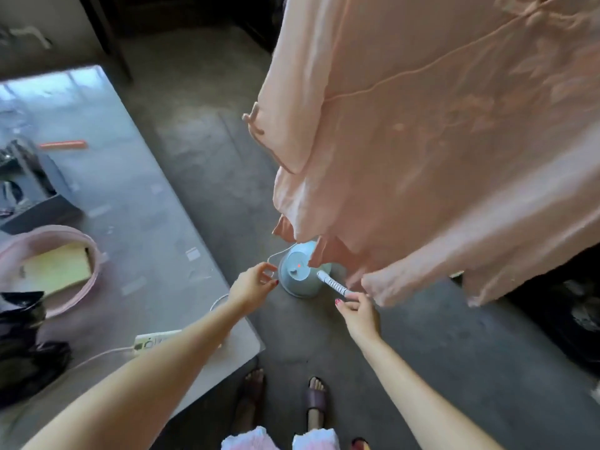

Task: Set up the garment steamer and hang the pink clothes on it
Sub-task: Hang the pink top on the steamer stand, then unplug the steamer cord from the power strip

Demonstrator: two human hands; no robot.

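Observation:
The pink garment (pixel 422 141) hangs at the upper right, its hem draping over the steamer. The light blue steamer base (pixel 300 271) stands on the grey floor with a small red light on its top. A white ribbed hose (pixel 332 283) runs from the base toward me. My right hand (pixel 358 315) pinches the near end of that hose. My left hand (pixel 255 284) is just left of the base, its fingertips pinching the thin white cord (pixel 280 252) that leads from the base. The steamer's pole is hidden behind the garment.
A grey table (pixel 139 228) fills the left side, holding a white power strip (pixel 152 342), a pink round tub (pixel 52 267), black bags (pixel 22 339) and an orange stick (pixel 63 144). My sandalled feet (pixel 285 397) stand on the floor below. Dark objects sit at the right edge.

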